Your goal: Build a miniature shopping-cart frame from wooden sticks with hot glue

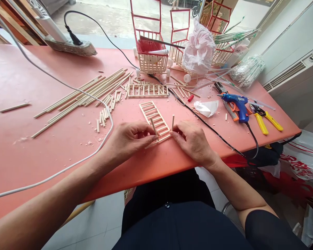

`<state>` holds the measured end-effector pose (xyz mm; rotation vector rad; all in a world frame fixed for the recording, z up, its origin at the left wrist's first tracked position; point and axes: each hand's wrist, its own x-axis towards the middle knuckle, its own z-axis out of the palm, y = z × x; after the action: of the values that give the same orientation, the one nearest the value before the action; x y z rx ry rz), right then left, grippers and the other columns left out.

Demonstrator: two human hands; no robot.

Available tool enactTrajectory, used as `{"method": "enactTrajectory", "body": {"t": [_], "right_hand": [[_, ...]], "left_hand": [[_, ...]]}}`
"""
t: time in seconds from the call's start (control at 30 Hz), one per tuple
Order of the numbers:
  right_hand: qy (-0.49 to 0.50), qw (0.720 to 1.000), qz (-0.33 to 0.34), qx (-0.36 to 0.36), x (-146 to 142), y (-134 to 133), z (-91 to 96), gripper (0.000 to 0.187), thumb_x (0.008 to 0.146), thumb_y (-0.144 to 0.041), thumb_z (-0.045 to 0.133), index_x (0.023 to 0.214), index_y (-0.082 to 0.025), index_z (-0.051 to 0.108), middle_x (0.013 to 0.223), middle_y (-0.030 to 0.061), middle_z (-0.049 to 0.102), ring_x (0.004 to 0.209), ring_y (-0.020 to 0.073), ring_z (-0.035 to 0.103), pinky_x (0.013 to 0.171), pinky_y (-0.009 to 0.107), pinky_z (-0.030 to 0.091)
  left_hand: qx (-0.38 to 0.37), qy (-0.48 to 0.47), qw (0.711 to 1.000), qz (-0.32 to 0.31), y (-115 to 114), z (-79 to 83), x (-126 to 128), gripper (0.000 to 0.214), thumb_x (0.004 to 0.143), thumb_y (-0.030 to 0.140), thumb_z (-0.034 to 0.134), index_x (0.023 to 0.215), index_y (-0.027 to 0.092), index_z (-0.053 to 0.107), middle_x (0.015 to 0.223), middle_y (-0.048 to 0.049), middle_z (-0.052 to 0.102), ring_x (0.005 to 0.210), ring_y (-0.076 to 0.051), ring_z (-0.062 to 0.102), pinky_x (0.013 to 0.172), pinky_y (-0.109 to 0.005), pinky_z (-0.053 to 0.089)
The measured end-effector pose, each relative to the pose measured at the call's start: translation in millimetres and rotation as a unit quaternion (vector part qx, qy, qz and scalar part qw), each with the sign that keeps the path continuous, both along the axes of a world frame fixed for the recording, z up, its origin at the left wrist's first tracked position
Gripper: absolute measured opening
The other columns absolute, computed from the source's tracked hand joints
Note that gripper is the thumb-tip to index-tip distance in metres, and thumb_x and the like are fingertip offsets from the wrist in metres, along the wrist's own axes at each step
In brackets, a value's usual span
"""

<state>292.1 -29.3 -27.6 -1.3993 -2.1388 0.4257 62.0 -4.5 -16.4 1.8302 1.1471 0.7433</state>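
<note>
Evidently pinching a short, upright, pale wooden stick [153,126] in the left hand [131,139] and a matching stick [173,121] in the right hand [194,142], at the near corners of a ladder-shaped, pale wooden frame [161,116], flat on the salmon-pink tabletop [54,149], slanting lengthwise from the fingers [143,127] toward far left, equally near both hands

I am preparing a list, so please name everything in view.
Table: one, pink, beneath
Small frames: two, pale, middle
Upright sticks: two, pale, at hands
Long sticks: several, pale, left
Short sticks: many, pale, middle
Carts: three, pale and red, back
Crumpled bag: one, white, back
Glue gun: one, blue, right
Pliers: one, orange, right
Cutters: one, yellow, right
Cables: several, white or black, across table
Left hand: one, bare, middle
Right hand: one, bare, middle
</note>
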Motion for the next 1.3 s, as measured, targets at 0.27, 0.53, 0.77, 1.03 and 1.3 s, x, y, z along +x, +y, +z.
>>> {"method": "enactTrajectory", "body": {"t": [0.27,0.53,0.77,1.03,1.3], "right_hand": [[0.07,0.997,-0.028,-0.015,6,-1,3.4,0.021,0.098,-0.04,0.067,0.102,-0.019,0.067,0.081,0.0011,0.066,0.067,0.0137,0.054,0.068,0.028,0.043],[0.212,0.977,-0.021,-0.023,-10,-8,49.2,0.03,0.098,-0.047,0.065,0.111,-0.021,0.073,0.079,0.0001,0.061,0.067,0.0126,0.054,0.063,0.027,0.045],[0.262,0.956,0.063,-0.111,-41,-5,65.6,0.034,0.098,-0.052,0.063,0.085,-0.021,0.062,0.076,-0.0012,0.061,0.066,0.0116,0.053,0.062,0.025,0.045],[0.487,0.859,-0.043,-0.151,-24,-4,56.9,0.04,0.085,-0.058,0.076,0.082,-0.021,0.06,0.066,-0.0037,0.058,0.052,0.0074,0.045,0.046,0.02,0.034],[0.525,0.833,-0.073,-0.159,-32,-16,46.6,0.041,0.084,-0.058,0.078,0.081,-0.021,0.059,0.067,-0.0031,0.063,0.051,0.0065,0.051,0.043,0.016,0.034]], "left_hand": [[0.014,-0.034,0.998,0.045,-1,12.2,-2,0.022,0.086,0.039,0.069,0.082,0.018,0.072,0.078,-0.0038,0.071,0.072,-0.017,0.062,0.069,-0.029,0.047],[-0.123,-0.139,0.98,-0.076,-2,24.7,-6,0.029,0.085,0.043,0.075,0.074,0.018,0.068,0.071,-0.0028,0.065,0.068,-0.016,0.06,0.063,-0.028,0.049],[-0.086,-0.142,0.976,-0.14,-5,29.1,-9,0.037,0.09,0.051,0.072,0.079,0.016,0.072,0.075,-0.0062,0.069,0.071,-0.019,0.063,0.067,-0.031,0.053],[-0.033,-0.218,0.974,-0.053,-10,36.6,-5,0.025,0.086,0.042,0.079,0.096,0.019,0.081,0.089,-0.0081,0.081,0.084,-0.02,0.073,0.076,-0.029,0.058],[0.089,-0.199,0.976,-0.014,-15,21.0,1,0.004,0.083,0.022,0.081,0.087,0.02,0.081,0.089,-0.0055,0.08,0.083,-0.02,0.071,0.079,-0.032,0.055]]}}
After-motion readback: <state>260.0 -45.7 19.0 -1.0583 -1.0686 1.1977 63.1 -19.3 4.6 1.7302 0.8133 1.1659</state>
